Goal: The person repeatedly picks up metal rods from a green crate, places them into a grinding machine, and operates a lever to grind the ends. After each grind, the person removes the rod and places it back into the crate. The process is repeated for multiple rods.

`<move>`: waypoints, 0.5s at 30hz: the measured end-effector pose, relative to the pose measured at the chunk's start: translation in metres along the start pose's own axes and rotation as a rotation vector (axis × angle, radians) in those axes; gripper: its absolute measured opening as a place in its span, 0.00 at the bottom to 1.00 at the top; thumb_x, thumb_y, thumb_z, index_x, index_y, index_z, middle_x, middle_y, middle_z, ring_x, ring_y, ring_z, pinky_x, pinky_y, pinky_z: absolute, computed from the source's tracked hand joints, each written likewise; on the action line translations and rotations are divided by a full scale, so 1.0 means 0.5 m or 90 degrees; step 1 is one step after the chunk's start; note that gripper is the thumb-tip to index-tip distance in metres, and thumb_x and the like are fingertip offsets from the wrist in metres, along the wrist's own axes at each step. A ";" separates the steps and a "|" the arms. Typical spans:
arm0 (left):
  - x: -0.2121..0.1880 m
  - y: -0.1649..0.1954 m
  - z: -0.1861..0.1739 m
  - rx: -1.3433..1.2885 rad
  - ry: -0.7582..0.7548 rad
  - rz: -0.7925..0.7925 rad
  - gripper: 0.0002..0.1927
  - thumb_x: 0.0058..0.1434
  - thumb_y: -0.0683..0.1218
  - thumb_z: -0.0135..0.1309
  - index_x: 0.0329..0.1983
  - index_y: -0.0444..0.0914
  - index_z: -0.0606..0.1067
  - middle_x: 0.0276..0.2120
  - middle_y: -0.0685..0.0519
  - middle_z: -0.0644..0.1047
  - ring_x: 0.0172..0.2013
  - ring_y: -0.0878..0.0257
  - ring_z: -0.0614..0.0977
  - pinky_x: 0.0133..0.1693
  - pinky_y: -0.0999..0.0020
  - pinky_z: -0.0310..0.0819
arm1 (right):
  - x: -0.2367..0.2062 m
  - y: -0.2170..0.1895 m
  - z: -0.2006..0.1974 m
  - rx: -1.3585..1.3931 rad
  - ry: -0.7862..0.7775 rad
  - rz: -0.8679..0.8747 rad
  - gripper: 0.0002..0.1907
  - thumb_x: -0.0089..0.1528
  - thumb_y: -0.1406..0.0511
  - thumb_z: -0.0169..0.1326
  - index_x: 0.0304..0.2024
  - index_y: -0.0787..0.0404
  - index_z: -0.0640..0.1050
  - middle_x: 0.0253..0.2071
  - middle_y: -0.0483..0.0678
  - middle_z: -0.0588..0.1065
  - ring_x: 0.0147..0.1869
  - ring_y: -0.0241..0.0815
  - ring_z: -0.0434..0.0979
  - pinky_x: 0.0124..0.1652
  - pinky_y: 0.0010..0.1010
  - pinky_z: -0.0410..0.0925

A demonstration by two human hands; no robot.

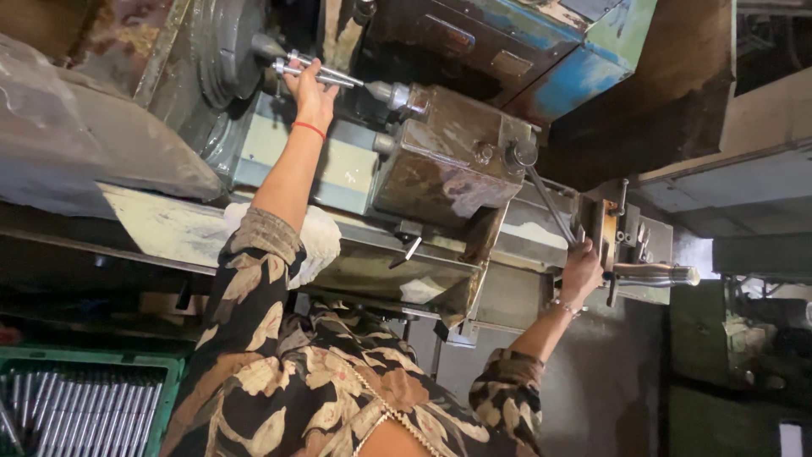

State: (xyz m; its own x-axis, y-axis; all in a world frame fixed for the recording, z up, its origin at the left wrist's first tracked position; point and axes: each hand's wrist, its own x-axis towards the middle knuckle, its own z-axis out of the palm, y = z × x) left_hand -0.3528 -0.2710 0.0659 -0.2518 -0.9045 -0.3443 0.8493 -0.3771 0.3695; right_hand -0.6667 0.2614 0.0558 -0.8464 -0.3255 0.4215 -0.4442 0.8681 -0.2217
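- Seating the steel rods (320, 73) at the lathe chuck (222, 52) appears to be the step in hand; the left hand (311, 91) has its grip closed around them, just in front of the chuck face.
- The right hand (580, 269) has its grip closed on the lower end of a long slim lever (550, 203), well apart from the left hand and beside a polished steel handle (655, 273).
- Recommended practice, as a judgement:
  - Hold the rods in line with the spindle axis so they enter square, not tilted.
  - Place the fingers on the shank only, away from the chuck face and from the pointed centre (391, 91) of the rusty tool housing (448, 152) that faces it.
  - Move the lever smoothly, and only when the left hand supports the work firmly.
  - Watch the loose patterned sleeve (258, 254); it lies close to the machine bed (161, 224).
- Appearance of the rods: bright, slim, cylindrical turned metal, two or perhaps three lying side by side in the hand; the exact count is hard to read at this distance.
- A green crate (173, 368) at the lower left holds many similar rods in rows.
- A white cloth (321, 241) rests on the bed under the left forearm.
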 end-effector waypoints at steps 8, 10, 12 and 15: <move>0.016 0.011 0.041 0.068 0.107 0.067 0.20 0.61 0.39 0.60 0.46 0.48 0.61 0.41 0.57 0.64 0.39 0.60 0.68 0.42 0.46 0.61 | -0.164 0.081 0.002 0.572 0.056 0.427 0.29 0.75 0.48 0.39 0.31 0.60 0.76 0.22 0.42 0.70 0.21 0.31 0.62 0.22 0.25 0.54; 0.000 0.017 0.064 -0.012 0.010 0.117 0.18 0.63 0.41 0.62 0.40 0.47 0.62 0.34 0.58 0.64 0.32 0.64 0.67 0.35 0.55 0.61 | -0.326 0.088 0.053 0.532 0.172 0.292 0.28 0.74 0.48 0.44 0.34 0.66 0.72 0.28 0.46 0.67 0.28 0.37 0.63 0.26 0.34 0.59; -0.046 0.034 0.092 -0.016 -0.121 0.161 0.17 0.64 0.42 0.63 0.34 0.45 0.63 0.27 0.60 0.63 0.24 0.67 0.66 0.29 0.63 0.61 | -0.495 0.062 0.114 0.512 0.197 0.457 0.32 0.68 0.52 0.57 0.55 0.75 0.66 0.54 0.61 0.71 0.53 0.53 0.72 0.54 0.47 0.67; -0.183 0.069 0.084 0.162 -0.255 0.239 0.20 0.68 0.47 0.62 0.28 0.44 0.63 0.21 0.61 0.63 0.20 0.71 0.63 0.24 0.71 0.56 | -0.648 0.017 0.136 0.047 -0.196 0.824 0.28 0.68 0.51 0.56 0.49 0.73 0.75 0.45 0.65 0.77 0.48 0.61 0.76 0.50 0.48 0.69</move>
State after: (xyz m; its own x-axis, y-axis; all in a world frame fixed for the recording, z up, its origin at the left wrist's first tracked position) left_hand -0.3198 -0.2095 0.1464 -0.1540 -0.9708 0.1837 0.7886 -0.0088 0.6148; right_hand -0.4162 0.3486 -0.1421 -0.6947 0.6338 -0.3401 0.7188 0.5945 -0.3604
